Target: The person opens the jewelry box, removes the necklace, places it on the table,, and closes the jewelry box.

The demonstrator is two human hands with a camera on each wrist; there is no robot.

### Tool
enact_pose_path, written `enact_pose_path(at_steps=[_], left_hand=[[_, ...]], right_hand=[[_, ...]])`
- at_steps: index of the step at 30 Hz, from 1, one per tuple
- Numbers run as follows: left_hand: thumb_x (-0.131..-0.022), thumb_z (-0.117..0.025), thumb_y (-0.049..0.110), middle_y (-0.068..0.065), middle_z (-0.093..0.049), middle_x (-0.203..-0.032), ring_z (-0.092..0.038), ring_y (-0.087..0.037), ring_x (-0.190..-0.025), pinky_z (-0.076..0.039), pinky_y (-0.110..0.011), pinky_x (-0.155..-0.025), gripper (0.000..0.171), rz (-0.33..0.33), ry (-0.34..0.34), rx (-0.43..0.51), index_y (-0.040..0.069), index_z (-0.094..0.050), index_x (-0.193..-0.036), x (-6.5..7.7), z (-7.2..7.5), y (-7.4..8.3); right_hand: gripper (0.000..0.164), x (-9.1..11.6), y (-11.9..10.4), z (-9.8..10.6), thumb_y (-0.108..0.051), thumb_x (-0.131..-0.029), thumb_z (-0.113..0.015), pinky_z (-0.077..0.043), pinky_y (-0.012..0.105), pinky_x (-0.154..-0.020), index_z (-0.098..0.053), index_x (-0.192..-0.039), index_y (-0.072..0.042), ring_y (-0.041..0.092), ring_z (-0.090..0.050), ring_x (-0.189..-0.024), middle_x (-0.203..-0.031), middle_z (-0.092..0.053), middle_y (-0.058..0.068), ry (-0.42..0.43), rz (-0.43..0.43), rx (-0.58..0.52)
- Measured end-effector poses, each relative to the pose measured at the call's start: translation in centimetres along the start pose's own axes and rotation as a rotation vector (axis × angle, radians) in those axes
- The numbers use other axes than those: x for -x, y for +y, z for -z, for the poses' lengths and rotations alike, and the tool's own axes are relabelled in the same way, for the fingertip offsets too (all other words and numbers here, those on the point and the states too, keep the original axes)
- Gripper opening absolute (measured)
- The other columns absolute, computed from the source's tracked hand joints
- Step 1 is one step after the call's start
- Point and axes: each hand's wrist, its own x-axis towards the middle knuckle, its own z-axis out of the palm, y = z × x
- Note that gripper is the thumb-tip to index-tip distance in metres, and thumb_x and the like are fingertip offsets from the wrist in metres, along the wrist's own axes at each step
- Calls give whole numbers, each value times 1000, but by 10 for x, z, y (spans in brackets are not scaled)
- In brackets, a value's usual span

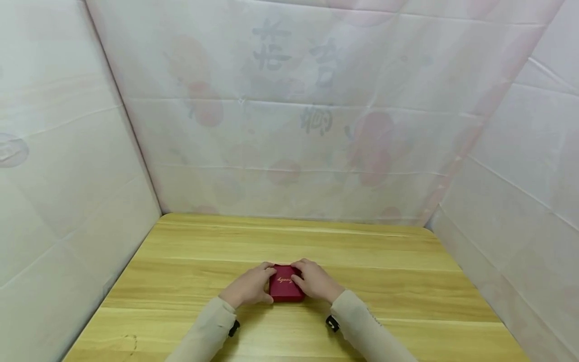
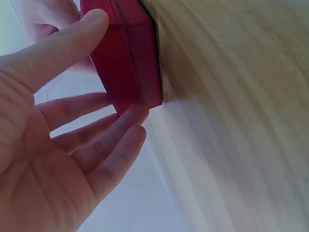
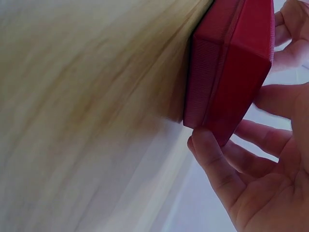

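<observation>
Box (image 1: 287, 298), head view: dark red, with gold writing (image 1: 285, 280) on top, resting on the wooden surface (image 1: 429, 301) between both hands.
Left hand (image 1: 249, 287), head view: grasping the box from its left side, thumb toward the near edge.
Right hand (image 1: 316, 281), head view: grasping the opposite side, thumb on the top.
Sleeves (image 1: 203, 329) and black wrist straps (image 1: 332, 323): nearer the wearer, apart from the box.
Cloth walls (image 1: 289, 141): behind and to both sides, well apart from the box — nothing seems to obstruct it except the hands covering its sides.
Seam, left wrist view: a line along the box's side, so probably lid over base; the thumb lies against the box, some fingers touch its far end.
Ribbed side, right wrist view: one fingertip at the corner near the seam.
Handling: likely light and stiff, with the ribbing probably giving grip — best held by opposite sides, without squeezing the edges hard.
</observation>
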Motion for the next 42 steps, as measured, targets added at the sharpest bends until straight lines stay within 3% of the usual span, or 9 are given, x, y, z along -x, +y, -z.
enact_pose_path(at_steps=[10, 17, 26, 35, 42], left_hand=[[-73, -83, 27, -21, -36, -140, -48, -32, -120, -42, -41, -98, 98, 45, -22, 114, -9, -25, -144, -2, -4, -6], [-69, -85, 28, -24, -38, -137, -49, -32, -117, -41, -41, -98, 107, 67, -48, 173, -10, -20, -145, -4, -10, -10], [-66, -87, 30, -24, -35, -140, -46, -33, -121, -40, -41, -99, 113, 80, -54, 163, -9, -17, -146, -6, -12, -8], [-62, -89, 34, -24, -38, -137, -46, -31, -119, -41, -38, -99, 118, 94, -56, 84, -10, -18, -145, -10, -16, -6], [-61, -88, 35, -20, -43, -131, -48, -26, -112, -44, -35, -93, 116, 107, -68, 26, -9, -22, -145, -12, -18, -5]], right_hand=[[59, 3, -1, 5, -40, -92, -59, -47, 40, -85, -48, -134, 1, 20, -54, -100, -121, -54, 10, -90, -15, -26], [84, 1, 5, 7, -56, -80, -67, -46, 41, -88, -43, -138, -1, 20, -52, -105, -127, -50, 10, -177, -17, -64], [98, 1, 4, 8, -55, -70, -77, -47, 36, -85, -38, -142, -1, 14, -51, -100, -123, -49, 4, -216, 3, -86], [102, 0, 3, 3, -51, -68, -80, -46, 38, -90, -34, -144, -1, 17, -50, -107, -129, -45, 8, -211, 38, 1], [107, 0, 1, -2, -46, -65, -83, -46, 37, -89, -28, -146, -3, 16, -49, -104, -127, -43, 7, -219, 15, 54]])
